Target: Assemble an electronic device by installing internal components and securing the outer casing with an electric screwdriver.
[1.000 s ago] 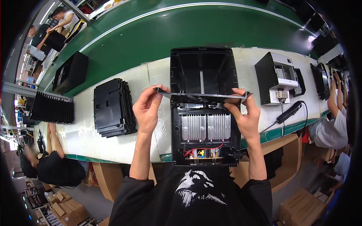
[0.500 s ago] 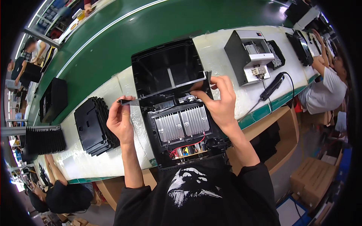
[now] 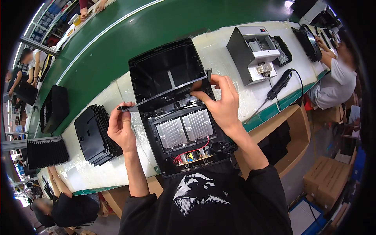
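A black plastic housing (image 3: 145, 152) is directly in front of me, with two finned silver heat sinks (image 3: 184, 128), a red wire (image 3: 196, 150) and a small circuit board (image 3: 194, 161) inside. Beyond it, a deep black cover (image 3: 168, 64) opens toward me. A long dark strip-like panel (image 3: 166, 95) spans the gap between them. My left hand (image 3: 122, 127) pinches its left end. At the right end, my right hand (image 3: 223, 100) grips the panel between thumb and fingers. Part of the housing's far side is hidden behind the panel.
Stacked black plates (image 3: 96, 135) lie on the left of the white bench. To the right are a grey-and-white machine (image 3: 252, 55), a tray of small screws (image 3: 282, 51) and a corded electric screwdriver (image 3: 280, 84). Co-workers sit on both sides. A green conveyor (image 3: 102, 58) runs behind.
The view has shifted slightly, so the housing, cover and bench things appear a little farther left. Both hands keep their hold on the panel, with little other movement.
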Demonstrator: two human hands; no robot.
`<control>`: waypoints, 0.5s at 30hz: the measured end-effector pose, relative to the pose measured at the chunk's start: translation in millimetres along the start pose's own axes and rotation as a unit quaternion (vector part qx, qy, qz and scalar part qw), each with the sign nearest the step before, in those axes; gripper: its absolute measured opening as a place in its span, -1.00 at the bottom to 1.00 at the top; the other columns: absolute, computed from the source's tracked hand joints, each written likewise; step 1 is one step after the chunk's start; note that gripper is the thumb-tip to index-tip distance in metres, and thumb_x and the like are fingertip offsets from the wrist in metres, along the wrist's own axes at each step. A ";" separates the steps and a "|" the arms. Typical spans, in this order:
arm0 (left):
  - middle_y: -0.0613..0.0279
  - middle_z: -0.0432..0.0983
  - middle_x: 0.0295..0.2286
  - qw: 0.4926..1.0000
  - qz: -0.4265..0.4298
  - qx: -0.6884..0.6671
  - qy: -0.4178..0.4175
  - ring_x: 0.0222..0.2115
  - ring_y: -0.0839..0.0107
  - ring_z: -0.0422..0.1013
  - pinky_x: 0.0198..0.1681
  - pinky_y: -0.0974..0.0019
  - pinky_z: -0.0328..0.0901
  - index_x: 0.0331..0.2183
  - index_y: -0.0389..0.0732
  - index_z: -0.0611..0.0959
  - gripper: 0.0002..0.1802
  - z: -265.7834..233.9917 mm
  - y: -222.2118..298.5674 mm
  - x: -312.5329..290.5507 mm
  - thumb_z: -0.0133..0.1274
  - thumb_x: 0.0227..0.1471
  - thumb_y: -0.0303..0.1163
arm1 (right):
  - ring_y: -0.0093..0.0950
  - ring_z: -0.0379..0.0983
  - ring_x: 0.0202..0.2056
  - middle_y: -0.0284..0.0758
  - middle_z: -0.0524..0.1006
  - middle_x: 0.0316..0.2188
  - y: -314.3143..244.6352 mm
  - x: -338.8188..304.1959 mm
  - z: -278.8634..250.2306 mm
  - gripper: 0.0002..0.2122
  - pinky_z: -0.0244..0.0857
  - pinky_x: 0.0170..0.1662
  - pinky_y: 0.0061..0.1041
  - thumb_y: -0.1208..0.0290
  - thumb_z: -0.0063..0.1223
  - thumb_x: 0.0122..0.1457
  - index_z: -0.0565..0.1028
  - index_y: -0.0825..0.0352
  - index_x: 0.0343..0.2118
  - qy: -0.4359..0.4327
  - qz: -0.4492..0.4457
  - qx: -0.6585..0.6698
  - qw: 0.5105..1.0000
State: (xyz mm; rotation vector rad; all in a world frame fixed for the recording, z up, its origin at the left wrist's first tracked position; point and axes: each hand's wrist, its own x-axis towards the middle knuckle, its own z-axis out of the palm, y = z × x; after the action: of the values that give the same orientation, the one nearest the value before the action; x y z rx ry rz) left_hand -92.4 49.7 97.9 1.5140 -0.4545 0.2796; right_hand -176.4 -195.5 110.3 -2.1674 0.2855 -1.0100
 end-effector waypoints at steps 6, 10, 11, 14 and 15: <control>0.04 0.51 -0.27 1.000 0.003 0.014 0.002 -0.23 0.26 0.46 -0.06 0.25 0.34 -0.17 -0.38 0.52 -0.76 -0.6 -1.0 -1.8 -0.06 0.06 -0.67 | -0.41 0.36 -0.46 -0.34 0.46 -0.49 -0.5 -0.2 -0.6 -0.69 0.21 -0.41 -0.48 0.45 0.36 -0.26 0.45 0.35 -0.44 -0.001 0.009 0.000 1.000; 0.05 0.53 -0.27 1.000 0.008 0.000 -0.003 -0.22 0.33 0.45 -0.04 0.30 0.30 -0.15 -0.38 0.51 -0.75 -0.2 -4.0 -2.4 -0.03 0.08 -0.60 | -0.41 0.34 -0.49 -0.35 0.44 -0.50 2.7 -1.2 -0.4 -0.68 0.19 -0.44 -0.48 0.44 0.37 -0.27 0.44 0.35 -0.46 -0.003 0.006 -0.003 1.000; 0.07 0.54 -0.27 1.000 0.011 -0.004 -0.009 -0.20 0.39 0.43 -0.03 0.36 0.26 -0.12 -0.37 0.51 -0.73 -0.8 -4.2 -2.4 -0.01 0.10 -0.54 | -0.41 0.34 -0.49 -0.35 0.44 -0.51 2.3 -1.3 -0.4 -0.68 0.19 -0.45 -0.48 0.44 0.38 -0.28 0.44 0.35 -0.46 0.000 0.003 -0.003 1.000; 0.06 0.53 -0.27 1.000 0.003 -0.001 -0.003 -0.20 0.38 0.43 -0.02 0.35 0.26 -0.12 -0.38 0.51 -0.73 -2.0 -2.1 -2.6 -0.01 0.10 -0.54 | -0.41 0.34 -0.50 -0.34 0.44 -0.51 0.9 -0.7 -0.2 -0.67 0.18 -0.46 -0.48 0.44 0.38 -0.29 0.44 0.34 -0.46 0.012 -0.016 -0.015 1.000; 0.06 0.53 -0.27 1.000 0.002 -0.001 -0.004 -0.20 0.38 0.43 -0.02 0.35 0.26 -0.12 -0.38 0.51 -0.73 -2.0 -2.4 -2.6 -0.01 0.10 -0.54 | -0.41 0.34 -0.50 -0.34 0.44 -0.51 1.2 -0.8 0.2 -0.67 0.18 -0.46 -0.48 0.44 0.38 -0.29 0.44 0.34 -0.46 0.012 -0.015 -0.015 1.000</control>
State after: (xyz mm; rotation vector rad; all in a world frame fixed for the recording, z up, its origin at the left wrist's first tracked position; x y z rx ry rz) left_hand -93.4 51.8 94.6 1.5123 -0.4650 0.2767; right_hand -176.7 -195.9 108.9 -2.1945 0.2821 -1.0545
